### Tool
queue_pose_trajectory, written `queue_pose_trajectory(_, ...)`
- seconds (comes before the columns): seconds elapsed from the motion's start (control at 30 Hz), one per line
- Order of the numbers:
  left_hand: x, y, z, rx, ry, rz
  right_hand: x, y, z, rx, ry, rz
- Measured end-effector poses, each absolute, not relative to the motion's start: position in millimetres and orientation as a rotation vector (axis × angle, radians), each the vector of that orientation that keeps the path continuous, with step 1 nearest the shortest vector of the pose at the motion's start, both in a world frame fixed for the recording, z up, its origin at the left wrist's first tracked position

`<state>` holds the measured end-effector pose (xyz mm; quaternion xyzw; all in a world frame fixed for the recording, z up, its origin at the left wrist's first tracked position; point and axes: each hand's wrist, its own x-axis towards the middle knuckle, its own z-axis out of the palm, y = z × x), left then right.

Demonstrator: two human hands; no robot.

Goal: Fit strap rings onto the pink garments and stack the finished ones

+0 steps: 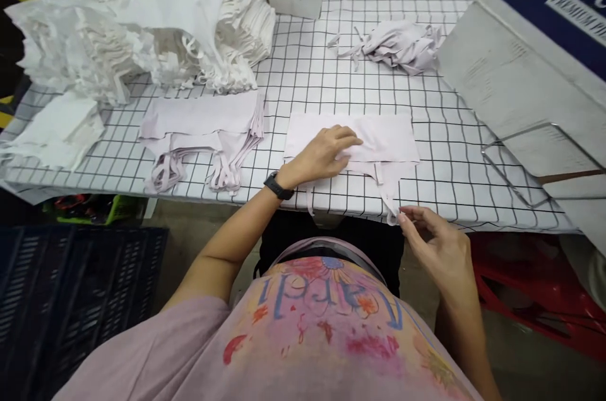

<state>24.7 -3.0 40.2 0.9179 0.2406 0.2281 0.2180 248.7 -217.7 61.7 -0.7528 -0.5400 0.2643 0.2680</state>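
A pale pink strappy garment piece (392,139) lies flat near the table's front edge, its wide band away from me and its straps towards me. My left hand (326,151), with a black watch at the wrist, rests on the band, fingers spread and slightly bent. At the front edge my right hand (433,240) pinches the end of the garment's right strap (391,205) between thumb and fingers. The left strap (310,199) hangs over the edge. To the left lies a neat stack of similar pink pieces (199,117), strap loops towards me.
Large piles of white garments (189,16) fill the back left, with a smaller white stack (61,129) in front. A crumpled pink bundle (400,46) lies behind my work. A cardboard box (516,79) and wire frame (516,196) stand right. Below are dark crates (76,287) and a red chair (534,287).
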Motion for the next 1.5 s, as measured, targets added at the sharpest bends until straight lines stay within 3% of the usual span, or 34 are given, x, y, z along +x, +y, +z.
queue_pose_trajectory(0.2,-41.9,-21.9,35.4,2.331,0.996,0.933,195.1,-214.2,11.9,-1.577,-1.745,1.374)
queue_pose_trajectory(0.43,-55.1,-67.7,11.4,2.452,0.936,0.858,134.1,-179.1,-35.4,-1.544,-1.751,1.307)
queue_pose_trajectory(0.77,-57.0,-77.3,2.6,2.520,0.982,0.707,139.6,-207.5,6.5,-1.541,-1.883,0.917)
queue_pose_trajectory(1.07,-55.2,-79.9,4.0,2.548,1.007,0.708,171.6,-244.0,52.7,-1.383,-1.895,1.092)
queue_pose_trajectory(1.5,-55.7,-79.2,0.3,2.565,1.015,0.725,197.7,-262.2,108.2,-1.616,-1.530,1.270)
